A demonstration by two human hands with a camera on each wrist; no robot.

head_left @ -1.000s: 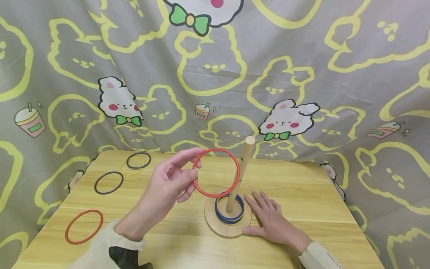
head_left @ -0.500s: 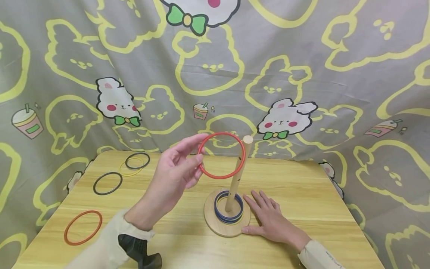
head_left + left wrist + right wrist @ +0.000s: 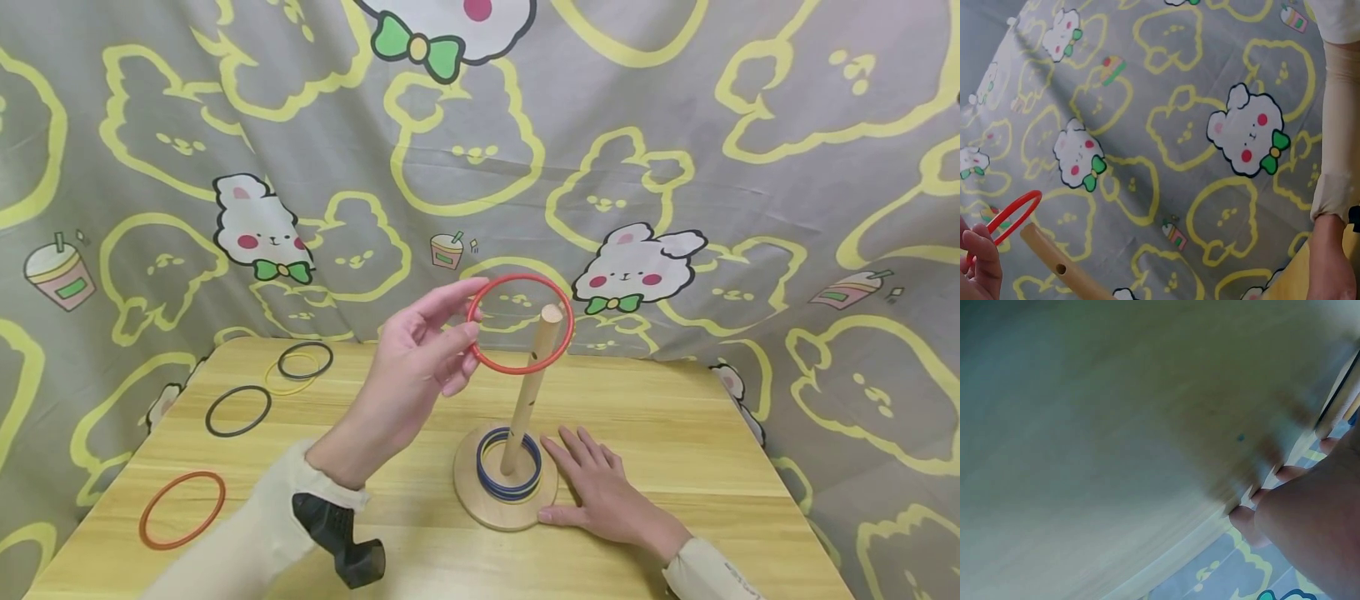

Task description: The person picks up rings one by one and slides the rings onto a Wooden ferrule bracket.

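My left hand [image 3: 420, 358] pinches the left edge of a red ring [image 3: 522, 371] between thumb and fingers. In the head view the ring's loop frames the tip of an upright wooden post [image 3: 528, 392]. From the left wrist, the ring [image 3: 1005, 220] shows beside and slightly above the post's tip [image 3: 1038, 240]. The post rises from a round wooden base [image 3: 498, 518], where several blue rings [image 3: 480, 467] and a yellow one are stacked around its foot. My right hand [image 3: 600, 492] lies flat on the table, its fingers spread, thumb and index finger at the base's right edge.
On the left of the wooden table [image 3: 660, 417] lie another red ring [image 3: 142, 521], a dark ring [image 3: 238, 387], and a second dark ring [image 3: 305, 343] overlapping a yellow ring [image 3: 272, 388]. A patterned curtain [image 3: 337, 125] hangs directly behind the table.
My left hand has carried the red ring up and to the right, from left of the post to its tip. My right hand stays where it was.
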